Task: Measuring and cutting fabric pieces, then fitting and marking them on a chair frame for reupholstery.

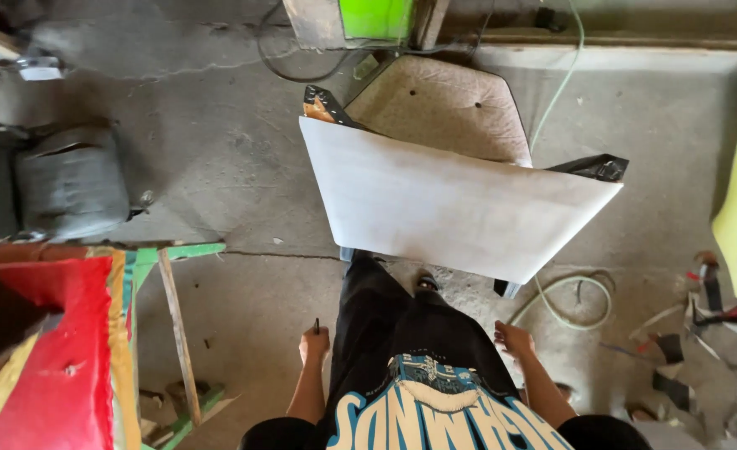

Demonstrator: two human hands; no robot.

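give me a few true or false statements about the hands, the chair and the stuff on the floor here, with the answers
1. The left hand holds a thin dark stick-like thing. True.
2. The right hand grips the chair's white back panel. False: it hangs empty at the person's side, away from the chair.
3. The chair seat is beige with buttons. True.
4. A pale green hose lies coiled on the floor right of the chair. True.
5. The red and yellow cushion sits on the chair seat. False: it is far left, beside a green wooden frame.

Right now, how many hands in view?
2. Left hand hangs by the left hip, holding a thin dark stick-like thing. Right hand hangs by the right hip, apparently empty. No other person's hands visible.
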